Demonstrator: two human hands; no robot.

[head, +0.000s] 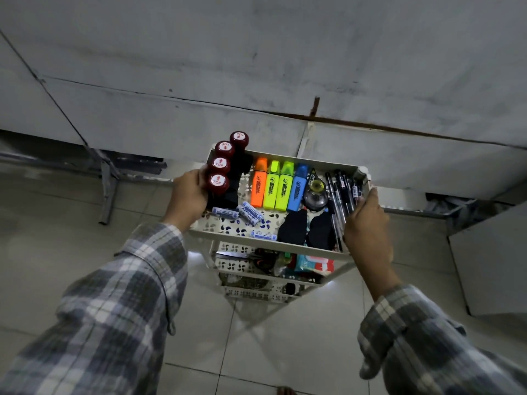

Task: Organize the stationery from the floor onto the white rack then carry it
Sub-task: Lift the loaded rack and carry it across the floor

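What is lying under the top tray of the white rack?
Below the top tray, a lower shelf holds scissors and a red-and-teal packet. A third shelf shows further down; most contents are covered by the tray above.

My lower shelves (242, 263) sit mostly hidden under the top tray (256, 233); scissors (242, 255) half show, and deeper items are too dark to tell.

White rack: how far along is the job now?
Sorting looks done: highlighters, stamps, batteries and pens fill the white rack. In hand: left hand and right hand grip its ends. Left: the carrying itself.
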